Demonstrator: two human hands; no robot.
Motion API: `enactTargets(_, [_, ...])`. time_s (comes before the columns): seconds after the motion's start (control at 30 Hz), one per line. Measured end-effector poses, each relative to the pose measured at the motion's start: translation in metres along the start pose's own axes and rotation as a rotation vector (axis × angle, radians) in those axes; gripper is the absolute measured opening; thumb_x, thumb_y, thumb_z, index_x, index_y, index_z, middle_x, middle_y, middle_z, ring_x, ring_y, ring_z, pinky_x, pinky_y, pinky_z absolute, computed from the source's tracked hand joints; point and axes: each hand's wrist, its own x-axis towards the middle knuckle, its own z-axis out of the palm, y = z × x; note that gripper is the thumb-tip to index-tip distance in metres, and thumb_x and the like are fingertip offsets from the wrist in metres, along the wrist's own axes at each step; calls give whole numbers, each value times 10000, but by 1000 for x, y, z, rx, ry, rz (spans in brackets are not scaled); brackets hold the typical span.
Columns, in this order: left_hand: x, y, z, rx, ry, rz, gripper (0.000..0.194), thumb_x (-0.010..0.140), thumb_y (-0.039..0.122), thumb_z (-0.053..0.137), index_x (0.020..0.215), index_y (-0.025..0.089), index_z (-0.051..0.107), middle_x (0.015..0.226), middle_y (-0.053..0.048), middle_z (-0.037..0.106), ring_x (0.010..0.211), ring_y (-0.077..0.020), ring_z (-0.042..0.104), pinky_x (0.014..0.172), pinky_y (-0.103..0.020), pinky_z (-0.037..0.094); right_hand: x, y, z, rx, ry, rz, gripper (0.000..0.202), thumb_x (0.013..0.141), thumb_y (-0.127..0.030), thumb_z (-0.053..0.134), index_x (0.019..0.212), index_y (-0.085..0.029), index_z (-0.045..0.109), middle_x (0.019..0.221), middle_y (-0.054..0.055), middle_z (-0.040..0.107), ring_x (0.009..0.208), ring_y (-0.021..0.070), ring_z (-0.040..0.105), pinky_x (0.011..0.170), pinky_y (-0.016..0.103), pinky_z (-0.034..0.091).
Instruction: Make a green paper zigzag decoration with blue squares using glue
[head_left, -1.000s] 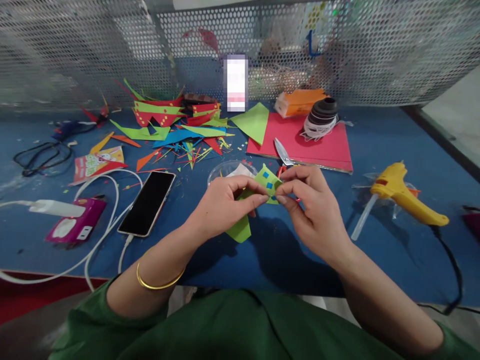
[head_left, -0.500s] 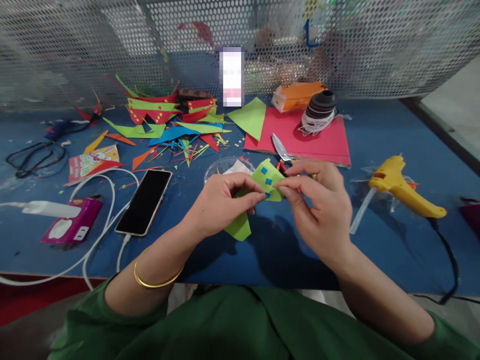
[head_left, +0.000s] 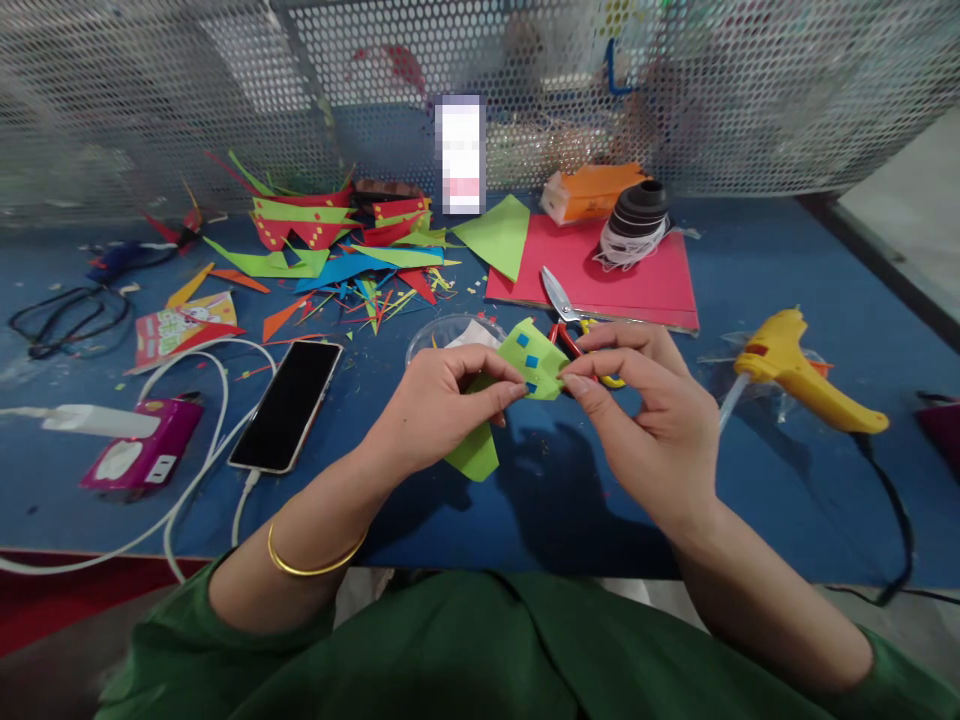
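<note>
The person's bare left hand (head_left: 457,405) is reaching in from the left, its thumb and index finger pinching together, its wrist wearing a thin gold-coloured metal bangle (head_left: 315,571). The bare right hand (head_left: 649,420) is angling inward opposite, its thumb and index fingertips closing near each other. Both forearms are extending forward from loose dark-green fabric sleeves (head_left: 225,630).

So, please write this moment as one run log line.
left hand: pinches green paper with blue squares | right hand: fingertips at paper's edge | scissors: just beyond right hand | glue gun: farther right
</note>
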Motion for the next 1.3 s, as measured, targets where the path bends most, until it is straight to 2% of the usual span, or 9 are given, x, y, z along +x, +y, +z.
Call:
enactTargets(0.27, [-2, 0, 2, 89, 24, 66, 94, 830, 254, 725, 786, 173, 741, 717, -4, 702, 583, -115, 608, 575, -237, 465, -2, 3, 6, -38, -90, -52, 48, 896, -238, 677, 855, -247, 700, 1066, 66, 674, 1083, 260, 645, 939, 485, 497])
enactTargets(0.5, [-3, 0, 3, 136, 38, 86, 87, 830, 253, 722, 785, 184, 747, 770, -17, 722, 634, -129, 620, 596, -248, 471, -4, 5, 9, -65, -75, -123, 54, 897, -217, 659, 854, -249, 661, 1078, 74, 659, 1122, 272, 621, 958, 489, 489])
enactTargets(0.63, [-3, 0, 4, 87, 23, 35, 94, 828, 275, 730, 811, 182, 738, 722, -11, 710, 585, -125, 619, 565, -243, 474, -4, 2, 7, -50, -59, -88, 58, 900, -227, 645, 848, -248, 657, 1108, 76, 650, 1127, 280, 620, 968, 501, 484])
enactTargets(0.73, [-1, -2, 6, -34, 38, 8, 119, 808, 267, 748, 826, 188, 660, 700, 17, 679, 537, -111, 622, 539, -233, 490, -3, -1, 4, -25, -28, -10, 80, 900, -223, 636, 827, -242, 661, 1116, 77, 652, 1115, 276, 626, 963, 495, 484])
enactTargets(0.9, [1, -5, 7, -187, 98, -64, 345, 761, 248, 786, 880, 234, 463, 619, 85, 610, 481, -113, 628, 506, -225, 513, -2, -1, 4, 41, -28, 100, 72, 885, -225, 660, 813, -233, 664, 1101, 78, 656, 1098, 258, 631, 976, 481, 480])
enactTargets(1.1, [0, -3, 7, -200, 54, -113, 466, 764, 219, 778, 1159, 201, 530, 633, 72, 667, 419, -101, 589, 458, -212, 476, -3, 1, 8, 45, -53, 126, 68, 872, -225, 677, 806, -240, 673, 1093, 69, 668, 1085, 251, 644, 985, 482, 489])
enactTargets(1.3, [0, -3, 9, -200, 58, -124, 328, 765, 239, 783, 1049, 174, 633, 722, 28, 714, 428, -85, 584, 437, -198, 476, -5, -1, 12, 57, -77, 124, 71, 863, -215, 689, 800, -242, 673, 1098, 74, 667, 1102, 245, 632, 988, 465, 495])
